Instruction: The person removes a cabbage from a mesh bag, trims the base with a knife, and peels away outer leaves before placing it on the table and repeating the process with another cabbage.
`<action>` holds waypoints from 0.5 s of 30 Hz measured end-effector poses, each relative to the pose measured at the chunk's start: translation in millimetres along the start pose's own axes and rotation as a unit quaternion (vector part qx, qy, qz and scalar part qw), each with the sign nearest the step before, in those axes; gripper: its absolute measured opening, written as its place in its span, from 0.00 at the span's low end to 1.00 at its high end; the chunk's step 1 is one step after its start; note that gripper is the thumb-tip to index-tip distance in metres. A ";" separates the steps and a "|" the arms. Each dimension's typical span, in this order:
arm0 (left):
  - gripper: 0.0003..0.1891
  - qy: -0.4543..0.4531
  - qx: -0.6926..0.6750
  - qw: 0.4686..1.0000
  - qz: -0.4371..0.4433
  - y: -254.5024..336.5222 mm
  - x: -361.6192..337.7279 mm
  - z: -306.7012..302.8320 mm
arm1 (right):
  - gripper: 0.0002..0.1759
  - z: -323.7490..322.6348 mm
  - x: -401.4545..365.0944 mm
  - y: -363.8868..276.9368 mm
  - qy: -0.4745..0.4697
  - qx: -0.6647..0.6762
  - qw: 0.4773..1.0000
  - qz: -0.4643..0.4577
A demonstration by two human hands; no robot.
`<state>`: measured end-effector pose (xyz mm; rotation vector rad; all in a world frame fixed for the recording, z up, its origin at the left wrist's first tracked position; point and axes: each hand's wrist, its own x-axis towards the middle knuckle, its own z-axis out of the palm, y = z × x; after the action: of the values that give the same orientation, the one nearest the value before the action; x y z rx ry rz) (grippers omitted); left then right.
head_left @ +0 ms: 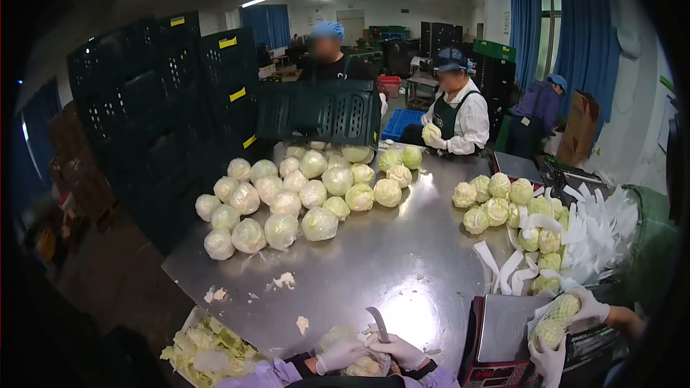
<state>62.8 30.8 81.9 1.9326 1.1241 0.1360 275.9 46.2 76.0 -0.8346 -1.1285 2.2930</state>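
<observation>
My left hand [342, 356], in a white glove, is closed against a cabbage [364, 367] at the table's near edge. My right hand [399, 351], gloved as well, grips a knife whose curved blade [377, 322] points up and away from me. Both hands meet over the cabbage, so much of it is hidden. Clear plastic film seems to lie around a pale round shape [336, 336] just beyond my left hand. Leaf scraps [302, 325] rest on the steel table [345, 273] nearby.
Many cabbages [280, 230], several in film, cover the table's far left. Trimmed leaves fill a bin [188, 322] at lower left. On the right are bare cabbages [496, 210], white foam nets [596, 226] and a scale [507, 327]. A co-worker's gloved hands [589, 309] hold netted cabbages. Another person tilts a crate [316, 111].
</observation>
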 end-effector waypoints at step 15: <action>0.11 0.173 -0.639 0.748 -0.044 23.4 -35.1 -10.7 | 0.08 -37.4 25.9 60.9 0.401 -0.366 0.826 -0.149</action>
<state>52.4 6.3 116.3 0.5972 0.9021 0.9741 275.4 48.3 0.0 -1.5571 -1.5375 0.9844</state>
